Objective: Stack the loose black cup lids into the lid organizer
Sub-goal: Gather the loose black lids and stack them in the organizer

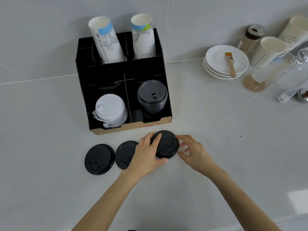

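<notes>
A black lid organizer (116,70) stands against the wall. Its front right compartment holds a stack of black lids (152,97); the front left one holds white lids (110,109). On the counter in front, my left hand (146,154) grips a black lid (166,145) by its left edge, thumb under its near rim. My right hand (191,150) touches the same lid's right rim with its fingertips. Two more loose black lids lie to the left: one (124,154) is partly under my left hand, the other (99,159) is farthest left.
Two stacks of paper cups (106,42) stand in the organizer's rear compartments. At the right are stacked white saucers (216,59) with a small brush (230,64), a shaker jar (251,37), paper cups (270,49), a tilted glass (260,77) and a spoon (286,95).
</notes>
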